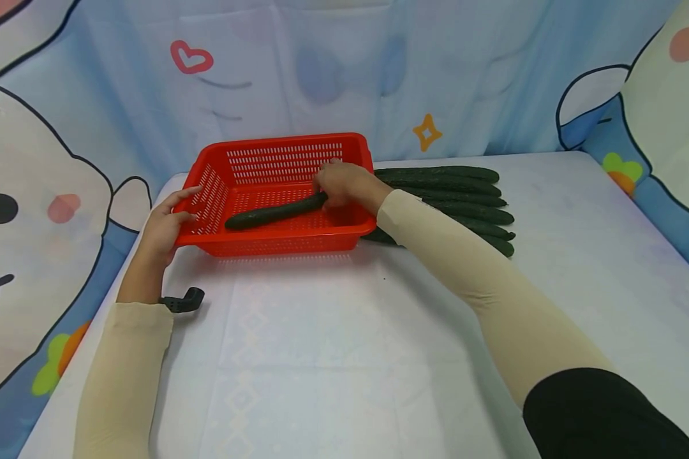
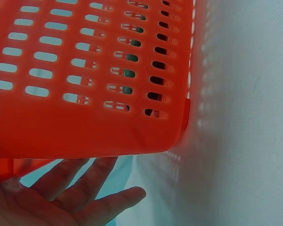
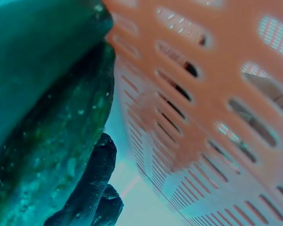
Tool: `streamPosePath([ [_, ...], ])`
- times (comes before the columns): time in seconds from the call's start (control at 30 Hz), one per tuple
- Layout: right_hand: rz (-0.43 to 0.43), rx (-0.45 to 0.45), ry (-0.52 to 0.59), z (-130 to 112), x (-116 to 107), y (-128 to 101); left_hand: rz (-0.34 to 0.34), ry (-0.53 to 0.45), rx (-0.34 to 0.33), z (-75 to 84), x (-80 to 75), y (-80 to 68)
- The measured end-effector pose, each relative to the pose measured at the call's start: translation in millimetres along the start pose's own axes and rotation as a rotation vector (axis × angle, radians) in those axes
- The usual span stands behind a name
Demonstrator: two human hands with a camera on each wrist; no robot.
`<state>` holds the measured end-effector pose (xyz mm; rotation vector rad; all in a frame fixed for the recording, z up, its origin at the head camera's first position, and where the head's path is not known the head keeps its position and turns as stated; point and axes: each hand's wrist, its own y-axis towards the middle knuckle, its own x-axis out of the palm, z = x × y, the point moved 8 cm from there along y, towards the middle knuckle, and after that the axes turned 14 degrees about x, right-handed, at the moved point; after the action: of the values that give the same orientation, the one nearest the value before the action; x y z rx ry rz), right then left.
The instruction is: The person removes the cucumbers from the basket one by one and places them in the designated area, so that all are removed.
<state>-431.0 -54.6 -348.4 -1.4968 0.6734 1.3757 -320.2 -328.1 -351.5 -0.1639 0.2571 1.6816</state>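
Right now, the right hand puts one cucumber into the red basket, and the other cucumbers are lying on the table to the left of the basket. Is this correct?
Not quite. The other cucumbers lie to the right of the red basket, not the left, as the head view shows. The rest holds: the right hand holds one cucumber inside the basket.

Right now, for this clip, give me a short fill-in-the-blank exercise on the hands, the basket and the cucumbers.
1. The right hand holds a ____ inside the basket.
2. The left hand rests on the basket's ____ side.
3. The basket's colour is ____.
4. The other cucumbers lie on the table, to the basket's ____.

Missing words: cucumber; left; red; right
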Motion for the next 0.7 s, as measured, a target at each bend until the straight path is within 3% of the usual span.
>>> streamPosePath([
  [0.17,-0.048,-0.040,0.053,-4.2,3.5,-2.2,0.007,0.002,0.007,0.3,0.5,0.3],
  [0.33,-0.091,-0.135,0.059,-11.9,10.1,-6.1,0.012,-0.013,0.002,-0.5,1.3,1.0],
  [0.7,-0.044,-0.192,0.044,-19.5,9.6,-8.5,0.019,0.004,0.008,-0.5,0.3,0.1],
])
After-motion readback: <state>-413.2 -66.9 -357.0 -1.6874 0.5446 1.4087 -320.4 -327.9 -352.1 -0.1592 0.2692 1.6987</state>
